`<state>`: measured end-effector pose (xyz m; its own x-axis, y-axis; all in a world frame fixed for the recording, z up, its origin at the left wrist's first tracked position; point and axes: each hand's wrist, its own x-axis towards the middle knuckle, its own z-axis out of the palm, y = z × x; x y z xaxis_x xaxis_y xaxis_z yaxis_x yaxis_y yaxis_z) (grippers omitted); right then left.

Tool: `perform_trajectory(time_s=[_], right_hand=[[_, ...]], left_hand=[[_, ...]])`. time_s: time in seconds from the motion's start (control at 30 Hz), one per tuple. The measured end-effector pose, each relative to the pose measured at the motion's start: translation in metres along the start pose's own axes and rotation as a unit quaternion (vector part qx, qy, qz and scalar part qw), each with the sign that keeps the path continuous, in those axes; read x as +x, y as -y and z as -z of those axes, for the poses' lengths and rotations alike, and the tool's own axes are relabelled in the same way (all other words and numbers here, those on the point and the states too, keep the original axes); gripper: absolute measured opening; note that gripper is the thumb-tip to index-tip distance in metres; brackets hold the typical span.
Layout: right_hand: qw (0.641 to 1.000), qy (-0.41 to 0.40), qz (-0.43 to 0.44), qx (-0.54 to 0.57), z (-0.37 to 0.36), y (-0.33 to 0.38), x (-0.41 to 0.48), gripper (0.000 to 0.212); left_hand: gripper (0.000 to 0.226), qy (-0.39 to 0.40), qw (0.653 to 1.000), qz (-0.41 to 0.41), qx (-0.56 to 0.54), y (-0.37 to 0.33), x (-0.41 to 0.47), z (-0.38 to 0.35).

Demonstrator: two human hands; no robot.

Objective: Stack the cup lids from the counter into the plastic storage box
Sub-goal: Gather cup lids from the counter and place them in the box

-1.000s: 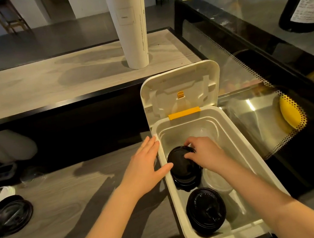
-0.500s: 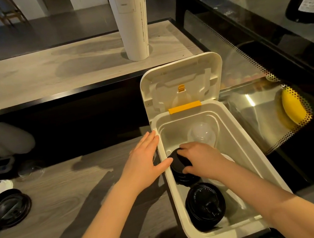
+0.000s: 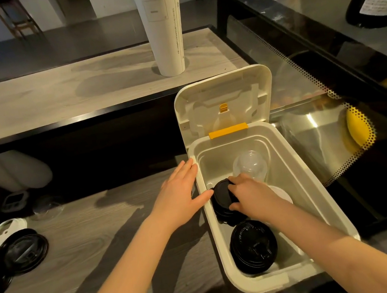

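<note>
The right hand (image 3: 250, 195) has its grip clenched round a black lid (image 3: 221, 196), fingertips over the far edge and thumb at the near edge, directly above a black stack inside the plastic storage box (image 3: 321, 202). The box's long axis runs outward from the person through the grip, with a second black stack (image 3: 252, 244) just nearer and a clear dome lid (image 3: 250, 164) just beyond. The left hand (image 3: 179, 193), released and flat, presses the box's wall just left of the grip, and the loose lids (image 3: 22, 249) on the desk (image 3: 102, 247) lie well left of both, so that hand looks nearer for the next pick.
</note>
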<state>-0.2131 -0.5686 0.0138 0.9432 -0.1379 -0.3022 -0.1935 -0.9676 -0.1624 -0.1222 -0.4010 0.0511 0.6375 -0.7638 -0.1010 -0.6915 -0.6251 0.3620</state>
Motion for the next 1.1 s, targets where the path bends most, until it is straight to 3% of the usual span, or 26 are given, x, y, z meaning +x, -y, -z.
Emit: perform_trajectory(time_s=[0.13, 0.27, 0.47, 0.73, 1.1], right_hand=[[0.998, -0.019, -0.018, 0.055, 0.012, 0.001, -0.006, 0.05], [0.981, -0.16, -0.021, 0.103, 0.037, 0.018, -0.012, 0.043], [0.972, -0.215, 0.049, 0.085, 0.068, 0.102, -0.006, 0.047], [0.985, -0.102, 0.109, 0.089, 0.034, 0.255, 0.034, 0.047], [0.99, 0.039, 0.077, 0.107, -0.061, 0.429, 0.11, 0.048]], left_hand=[[0.075, 0.001, 0.999, 0.007, 0.038, 0.0, -0.005, 0.008], [0.068, -0.008, 0.995, 0.056, 0.084, 0.016, -0.02, 0.024], [0.066, -0.027, 0.988, 0.129, 0.078, 0.075, -0.067, 0.052], [0.063, -0.033, 0.981, 0.186, 0.052, 0.211, -0.161, 0.064], [0.061, -0.014, 0.952, 0.306, -0.003, 0.391, -0.271, 0.059]])
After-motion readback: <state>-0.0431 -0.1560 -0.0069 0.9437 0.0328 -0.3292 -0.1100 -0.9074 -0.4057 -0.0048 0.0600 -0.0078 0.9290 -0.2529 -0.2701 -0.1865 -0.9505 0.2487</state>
